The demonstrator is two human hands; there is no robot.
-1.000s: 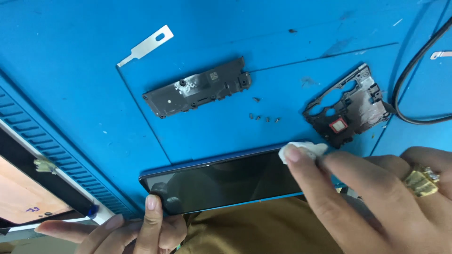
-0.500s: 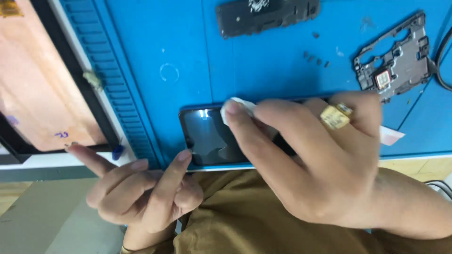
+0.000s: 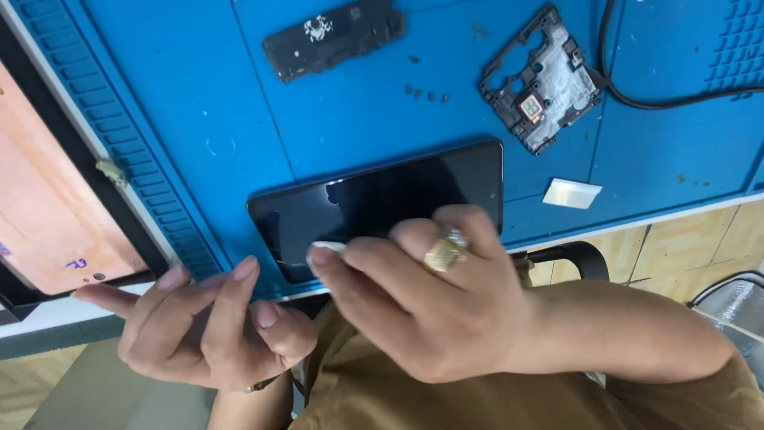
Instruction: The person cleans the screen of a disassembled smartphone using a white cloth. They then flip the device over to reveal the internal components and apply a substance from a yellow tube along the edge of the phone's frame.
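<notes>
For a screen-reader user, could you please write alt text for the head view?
A right hand wipes a dark phone on a blue mat with a white wipe. The left hand hovers empty nearby; two black phone parts lie above.

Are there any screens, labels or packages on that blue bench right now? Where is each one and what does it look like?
Phone: flat on the blue mat near its front edge; a dark, glossy rectangle, screen unlit, partly covered by the right hand, which presses a white wipe on it.
White slip: right of the phone, a small pale rectangle, apparently blank.
Small red-and-white square: on the black frame part, upper right; possibly a label.
No packages.
</notes>
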